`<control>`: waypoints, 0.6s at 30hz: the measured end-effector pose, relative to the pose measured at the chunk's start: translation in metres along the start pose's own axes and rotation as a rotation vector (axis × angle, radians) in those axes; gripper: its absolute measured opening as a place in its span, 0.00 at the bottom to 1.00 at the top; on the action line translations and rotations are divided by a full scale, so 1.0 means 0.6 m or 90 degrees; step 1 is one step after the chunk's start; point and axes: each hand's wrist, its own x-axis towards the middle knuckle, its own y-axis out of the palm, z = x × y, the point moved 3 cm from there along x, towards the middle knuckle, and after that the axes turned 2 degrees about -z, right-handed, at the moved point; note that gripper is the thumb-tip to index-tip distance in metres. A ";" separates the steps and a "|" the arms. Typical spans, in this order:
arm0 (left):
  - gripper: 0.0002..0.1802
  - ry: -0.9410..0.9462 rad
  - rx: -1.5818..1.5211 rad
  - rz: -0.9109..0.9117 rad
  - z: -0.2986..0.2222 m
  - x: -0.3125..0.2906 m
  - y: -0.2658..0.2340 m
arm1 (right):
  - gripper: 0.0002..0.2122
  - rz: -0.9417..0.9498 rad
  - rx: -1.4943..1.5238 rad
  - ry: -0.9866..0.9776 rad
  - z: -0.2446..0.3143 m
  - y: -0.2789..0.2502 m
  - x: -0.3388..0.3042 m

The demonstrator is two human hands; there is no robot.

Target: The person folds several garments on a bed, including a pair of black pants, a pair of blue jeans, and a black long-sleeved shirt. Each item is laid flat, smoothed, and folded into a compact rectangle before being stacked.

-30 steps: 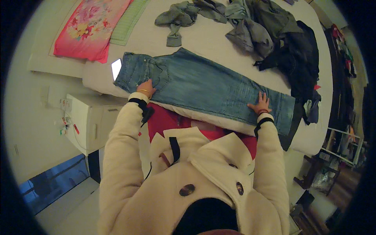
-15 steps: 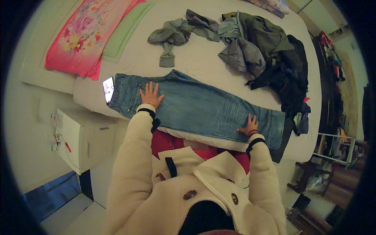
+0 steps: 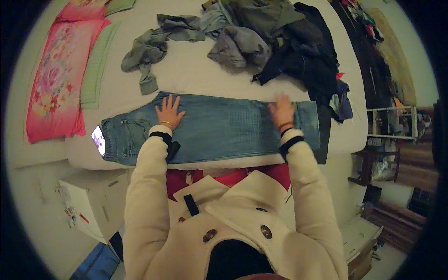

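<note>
Head view, looking down past the cream coat sleeves: the left hand (image 3: 170,112) lies palm down with its fingers spread apart on a pair of blue jeans (image 3: 205,126), toward their far edge and nearer the waist end. The right hand (image 3: 282,112) is over the lower legs, short of the hems; it is blurred, but the thumb looks apart from the fingers and nothing is gripped in it, though I can't tell how firmly it touches the denim. The jeans stretch crosswise along the near edge of the bed (image 3: 177,70), one leg seemingly laid over the other, and as I judge it they are already spread fairly flat and straight, though not yet doubled over into anything shorter. Just off their waistband rests a phone (image 3: 98,140) with a lit screen, and at the hem end a dark cloth (image 3: 323,144) peeks out from beneath them. Beyond their far edge sit a crumpled grey garment (image 3: 147,51) and, farther toward the hem end, a heap of dark clothes (image 3: 298,51), all loose and, by the look of it, not yet straightened. Past the waist end, on the far side, a pink floral cloth (image 3: 60,88) and a green cloth (image 3: 98,74) are spread flat.
</note>
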 end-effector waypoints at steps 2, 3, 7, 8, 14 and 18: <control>0.36 -0.014 -0.007 0.043 -0.006 0.005 0.011 | 0.29 -0.053 -0.011 0.249 -0.110 -0.029 0.042; 0.36 -0.023 -0.006 0.046 -0.006 0.006 0.011 | 0.29 0.016 0.041 0.376 -0.162 -0.030 0.035; 0.37 -0.043 -0.002 0.111 -0.007 0.019 -0.013 | 0.25 0.113 0.198 0.379 -0.270 0.003 0.003; 0.37 -0.059 0.010 0.160 -0.012 0.018 -0.021 | 0.25 0.104 0.220 0.352 -0.285 0.011 -0.005; 0.24 0.370 -0.129 -0.048 -0.187 -0.067 -0.057 | 0.26 0.185 0.271 0.372 -0.337 0.056 -0.088; 0.14 0.484 -0.176 -0.031 -0.294 -0.181 -0.017 | 0.25 0.206 0.459 0.311 -0.351 0.069 -0.142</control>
